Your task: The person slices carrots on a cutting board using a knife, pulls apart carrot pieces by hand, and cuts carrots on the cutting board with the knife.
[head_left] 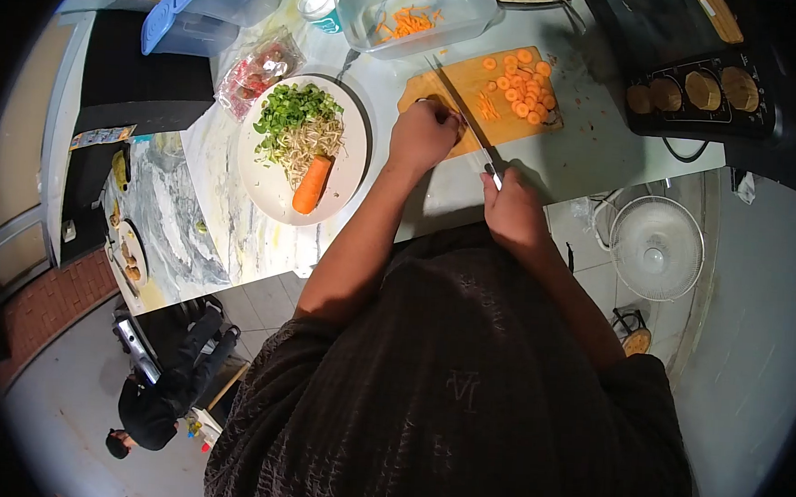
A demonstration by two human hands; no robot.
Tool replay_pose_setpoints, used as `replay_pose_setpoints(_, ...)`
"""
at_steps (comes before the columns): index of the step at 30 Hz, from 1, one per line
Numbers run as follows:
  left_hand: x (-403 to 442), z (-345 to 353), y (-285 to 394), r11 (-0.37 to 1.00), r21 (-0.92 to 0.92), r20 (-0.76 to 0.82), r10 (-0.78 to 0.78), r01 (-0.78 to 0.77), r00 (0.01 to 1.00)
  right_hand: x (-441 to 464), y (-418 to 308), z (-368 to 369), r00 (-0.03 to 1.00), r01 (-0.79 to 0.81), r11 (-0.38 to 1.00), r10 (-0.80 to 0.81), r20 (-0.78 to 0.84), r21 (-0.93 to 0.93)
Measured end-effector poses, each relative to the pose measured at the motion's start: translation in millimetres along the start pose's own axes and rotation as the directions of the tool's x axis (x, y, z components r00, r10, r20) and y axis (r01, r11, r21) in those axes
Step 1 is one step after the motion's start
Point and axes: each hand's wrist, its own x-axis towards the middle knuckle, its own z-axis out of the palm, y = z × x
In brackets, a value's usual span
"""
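My right hand (515, 205) is closed round the handle of a kitchen knife (466, 111), whose long blade points away over the wooden cutting board (473, 68). Beside the blade, my left hand (425, 135) rests at the board's left end with its fingers curled in. What those fingers hold, if anything, is hidden beneath them. On the board's right part lies a pile of round carrot slices (523, 86), with a small heap of carrot strips (487, 106) close to the blade.
A white plate (255, 190) at left bears chopped greens, bean sprouts and a carrot piece (311, 185). Behind the board stands a plastic container (360, 30) with carrot shreds. A stove (703, 89) with knobs is at right, a fan (656, 249) below. Someone in black (160, 407) is at lower left.
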Motion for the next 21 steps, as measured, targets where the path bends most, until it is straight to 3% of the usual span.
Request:
replay_pose_setpoints(6,-1,-1,2,0.998,0.065,-0.02,0.008,-0.007,1.0,7,4,11,0.999,-0.011,0.999,0.009,-0.049,-0.045)
replay_pose_setpoints(9,-1,2,-2,1.0,0.015,-0.018,-0.004,0.004,1.0,12,7,10,0.997,0.053,0.997,-0.056,-0.057,-0.049)
replay_pose_setpoints(13,2,7,-9,1.0,-0.003,-0.039,0.022,-0.022,0.999,8,11,3,0.998,0.022,0.999,-0.025,-0.064,-0.042)
replay_pose_setpoints(21,5,1,-6,0.962,-0.268,0.114,-0.013,0.044,0.993,5,22,-22,0.994,0.006,0.998,-0.012,-0.107,-0.063)
